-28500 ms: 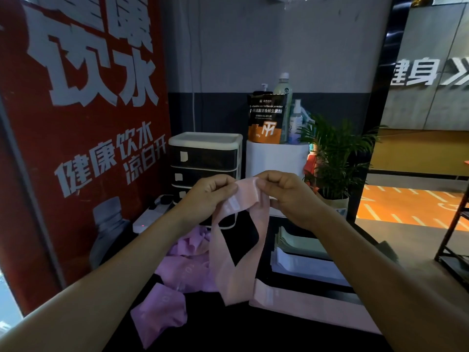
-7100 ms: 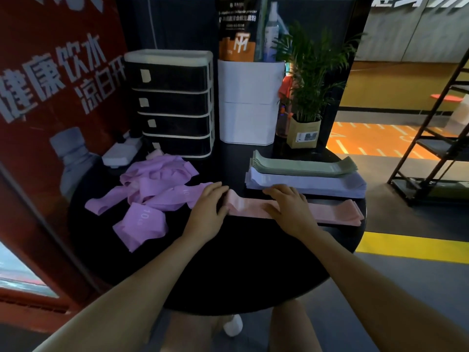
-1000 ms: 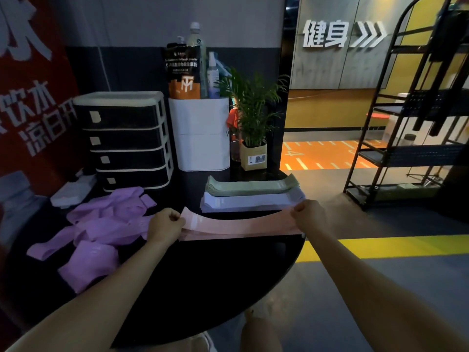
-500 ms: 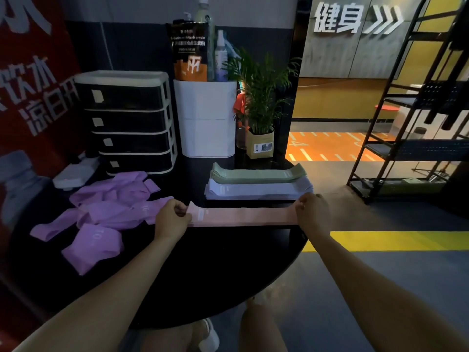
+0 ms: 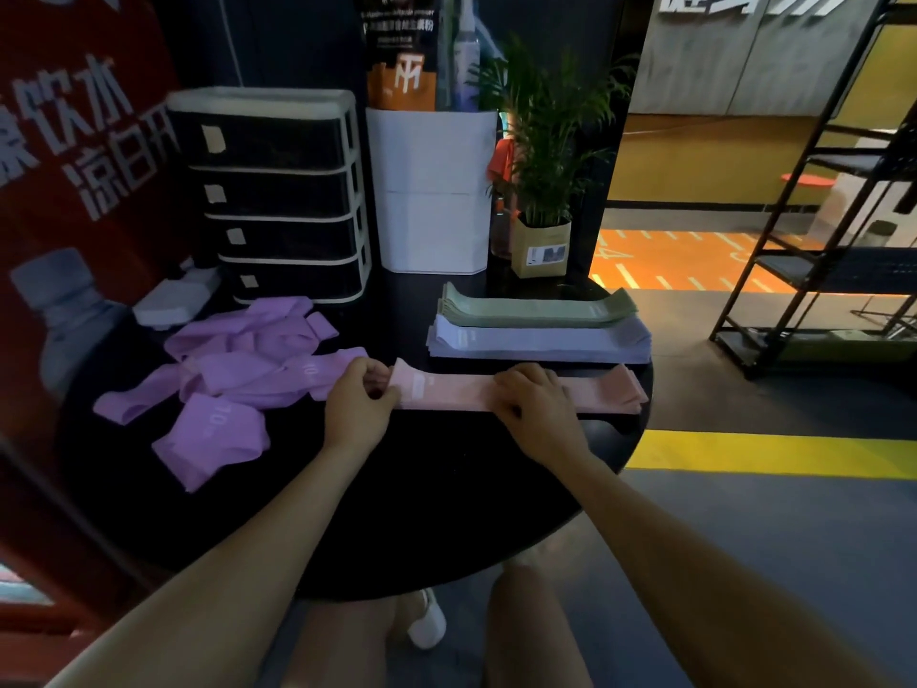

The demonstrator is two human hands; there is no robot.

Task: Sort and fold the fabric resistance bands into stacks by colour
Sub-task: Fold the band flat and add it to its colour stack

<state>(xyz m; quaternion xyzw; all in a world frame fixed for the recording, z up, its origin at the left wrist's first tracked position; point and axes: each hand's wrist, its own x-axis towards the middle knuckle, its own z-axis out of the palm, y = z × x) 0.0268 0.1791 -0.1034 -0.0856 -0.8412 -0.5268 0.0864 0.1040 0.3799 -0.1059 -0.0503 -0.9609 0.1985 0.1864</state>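
Lying along the front right of the round black bench (image 5: pixel 347 513), the pink band stack (image 5: pixel 461 392) is pinched at its left end by the left hand (image 5: pixel 360 407), while its middle is pressed by the right hand (image 5: pixel 536 402), fingers loosely curled over it.

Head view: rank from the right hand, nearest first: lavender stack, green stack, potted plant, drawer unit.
From the right hand:
1. Lavender stack, just beyond it.
2. Green stack, behind the lavender one.
3. Potted plant, at the table's back edge.
4. Drawer unit, far back left.
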